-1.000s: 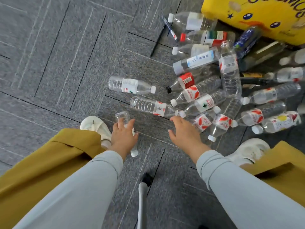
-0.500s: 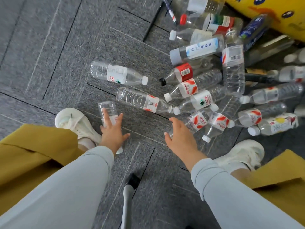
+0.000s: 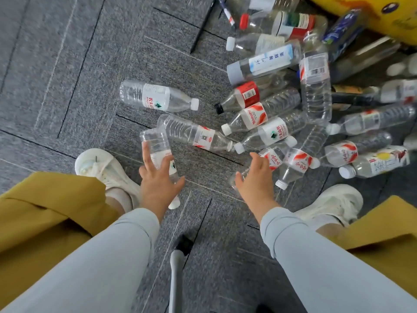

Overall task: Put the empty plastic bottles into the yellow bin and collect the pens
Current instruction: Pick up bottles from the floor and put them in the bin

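Note:
Several empty plastic bottles lie heaped on the grey carpet (image 3: 67, 86), spreading right toward the yellow bin (image 3: 399, 24) at the top right corner. My left hand (image 3: 158, 184) grips a clear bottle (image 3: 155, 143) from above, its white cap poking out below the palm. My right hand (image 3: 255, 177) curls over a red-labelled bottle (image 3: 274, 159) at the near edge of the heap, thumb by its clear base. A blue and white pen (image 3: 226, 12) and a black pen (image 3: 202, 28) lie at the top, left of the heap.
My two white shoes (image 3: 101, 168) (image 3: 334, 204) flank the hands, with mustard-yellow cloth over both knees. A grey stick with a black tip (image 3: 176, 267) lies between my forearms. Two loose bottles (image 3: 158, 98) (image 3: 194, 134) lie just beyond my left hand.
My left hand has spread its fingers further along the clear bottle. My right hand has reached forward from the bare carpet onto the red-labelled bottle. The camera has tipped lower.

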The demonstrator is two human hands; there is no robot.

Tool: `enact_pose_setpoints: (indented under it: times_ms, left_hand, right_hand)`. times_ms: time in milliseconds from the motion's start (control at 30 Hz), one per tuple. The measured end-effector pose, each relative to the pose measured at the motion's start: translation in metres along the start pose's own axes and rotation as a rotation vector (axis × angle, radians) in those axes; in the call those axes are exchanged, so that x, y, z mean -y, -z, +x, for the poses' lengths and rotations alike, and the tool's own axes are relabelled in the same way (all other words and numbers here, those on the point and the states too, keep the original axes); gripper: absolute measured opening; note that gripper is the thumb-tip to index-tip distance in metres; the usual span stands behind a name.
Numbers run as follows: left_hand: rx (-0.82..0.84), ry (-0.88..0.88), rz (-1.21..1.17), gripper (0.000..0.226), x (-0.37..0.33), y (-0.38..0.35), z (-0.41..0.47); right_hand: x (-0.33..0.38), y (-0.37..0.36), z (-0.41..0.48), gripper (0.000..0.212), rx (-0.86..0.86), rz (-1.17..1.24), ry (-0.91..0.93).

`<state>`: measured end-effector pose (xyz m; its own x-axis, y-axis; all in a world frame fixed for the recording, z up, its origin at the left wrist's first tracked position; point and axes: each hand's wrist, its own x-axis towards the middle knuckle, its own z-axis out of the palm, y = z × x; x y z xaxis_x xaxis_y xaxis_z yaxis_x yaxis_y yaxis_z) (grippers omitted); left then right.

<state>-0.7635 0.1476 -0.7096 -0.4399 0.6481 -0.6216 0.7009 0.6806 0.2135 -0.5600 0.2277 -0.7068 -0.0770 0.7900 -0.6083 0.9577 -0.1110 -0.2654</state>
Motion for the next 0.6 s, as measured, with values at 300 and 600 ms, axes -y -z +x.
enact_pose_setpoints:
  times_ms: [300,600]
  left_hand:
    - [-0.114,-0.289,-0.192,0.090,-0.057,0.019,0.016]
    - [-0.099,-0.248,-0.303,0.079,-0.070,0.021,0.022]
  right_hand:
    - [-0.017,-0.010,0.010,0.100,0.051,0.303,-0.447]
    - [-0.008,-0.022,0.019,0.105,-0.022,0.625,-0.676]
